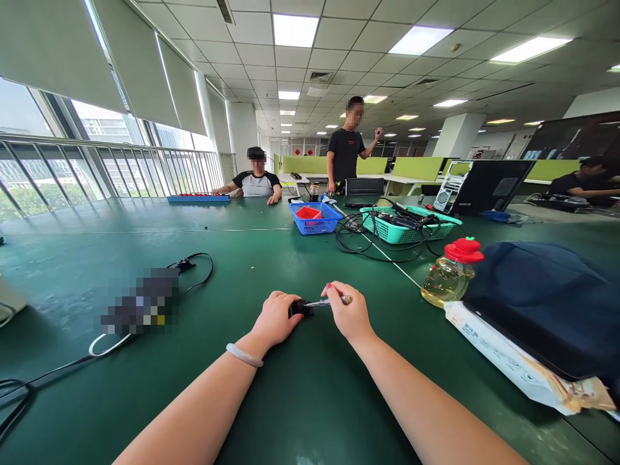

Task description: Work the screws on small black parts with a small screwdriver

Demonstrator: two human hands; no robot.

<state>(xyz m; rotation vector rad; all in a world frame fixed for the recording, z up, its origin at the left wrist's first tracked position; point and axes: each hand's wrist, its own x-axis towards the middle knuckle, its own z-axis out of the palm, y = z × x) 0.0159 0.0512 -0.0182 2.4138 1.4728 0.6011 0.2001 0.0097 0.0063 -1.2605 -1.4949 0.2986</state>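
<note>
Between the thumb and fingers of my left hand point(277, 318) is a small black block-shaped part point(302, 309), held down on the green table point(300, 400). What kind of part it is cannot be made out. My right hand point(351, 311) grips a slim screwdriver point(318, 303) with a silvery shaft. The shaft points left and its tip meets the black part, near my left thumb. Part of the handle is hidden by my right fingers, and its end sticks out past them.
Rightward lie a red-capped bottle point(448, 274), a dark blue bag point(542, 297), a phone point(526, 339) and a wipes pack point(504, 358). Ahead are a blue basket point(314, 225) and a cable-filled green basket point(387, 231). A blurred dark device point(143, 302) with cables lies leftward. Two people are beyond.
</note>
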